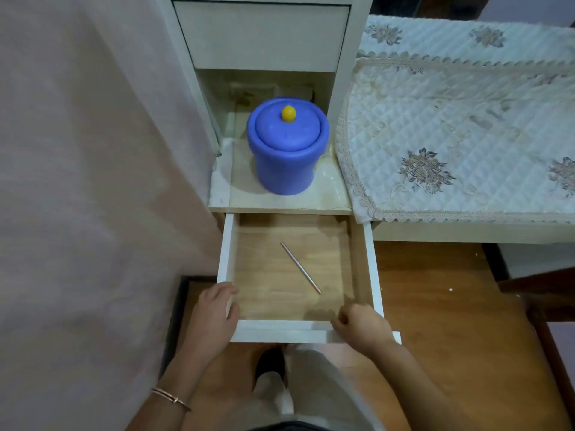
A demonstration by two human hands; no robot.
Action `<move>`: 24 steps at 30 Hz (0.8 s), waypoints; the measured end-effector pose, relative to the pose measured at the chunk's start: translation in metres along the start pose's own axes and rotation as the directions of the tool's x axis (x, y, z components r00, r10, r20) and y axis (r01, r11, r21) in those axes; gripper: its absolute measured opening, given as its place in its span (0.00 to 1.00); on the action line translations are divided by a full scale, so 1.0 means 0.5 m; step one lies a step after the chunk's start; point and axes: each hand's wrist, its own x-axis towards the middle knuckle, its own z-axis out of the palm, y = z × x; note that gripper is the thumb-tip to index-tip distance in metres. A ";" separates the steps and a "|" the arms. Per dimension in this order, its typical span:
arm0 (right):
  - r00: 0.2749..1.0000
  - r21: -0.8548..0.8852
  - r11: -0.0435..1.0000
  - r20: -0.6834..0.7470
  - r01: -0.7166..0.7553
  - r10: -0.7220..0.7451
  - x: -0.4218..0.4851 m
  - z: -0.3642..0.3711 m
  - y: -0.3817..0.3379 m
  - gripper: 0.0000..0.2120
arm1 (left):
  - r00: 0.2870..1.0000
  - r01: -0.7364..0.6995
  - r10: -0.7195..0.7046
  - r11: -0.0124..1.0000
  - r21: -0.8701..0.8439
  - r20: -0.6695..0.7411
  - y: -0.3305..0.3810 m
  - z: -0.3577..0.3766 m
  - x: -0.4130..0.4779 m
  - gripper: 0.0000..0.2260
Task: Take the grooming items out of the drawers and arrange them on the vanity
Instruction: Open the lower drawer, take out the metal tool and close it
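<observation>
At drawer [369, 259] front rim | left hand [214, 306], right hand [357, 325] curled over it | thin rod [300, 267] mid-floor

Light level: dim, cool, diffuse. Soft shadow on the drawer [273, 275] floor directly ahead of the right hand [361, 325]. Glare patch on the glossy shelf [331, 191] well beyond it. Focus on the left hand [214, 309] mildly soft. Straight edges bow near the frame borders.

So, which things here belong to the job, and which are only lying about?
Job: open drawer, thin pink stick inside it, left hand and right hand gripping its front.
Lying about: blue lidded jar, quilted cloth, closed upper drawer.
</observation>
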 end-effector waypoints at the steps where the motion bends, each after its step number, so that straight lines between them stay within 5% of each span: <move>1: 1.000 0.030 0.999 0.028 0.009 -0.010 0.019 -0.004 -0.008 0.17 | 1.000 0.016 -0.016 1.000 0.014 -0.014 0.008 -0.003 0.012 0.14; 4: 0.994 0.092 0.992 0.059 0.081 -0.087 0.087 -0.011 -0.045 0.05 | 0.994 0.095 -0.095 0.995 -0.009 -0.062 0.024 -0.005 0.054 0.22; 11: 0.983 0.054 0.993 0.141 0.107 -0.114 0.222 0.027 -0.148 0.21 | 0.937 0.346 -0.347 0.914 -0.212 0.036 0.028 0.012 0.122 0.31; 20: 0.989 -0.002 0.999 0.144 0.039 -0.038 0.237 0.048 -0.169 0.16 | 0.986 0.159 -0.160 0.987 -0.025 -0.036 0.013 0.009 0.108 0.37; 24: 0.991 0.117 0.993 0.136 -0.003 -0.013 0.213 0.001 -0.175 0.08 | 0.986 0.159 -0.148 0.976 -0.151 0.078 -0.015 -0.004 0.125 0.34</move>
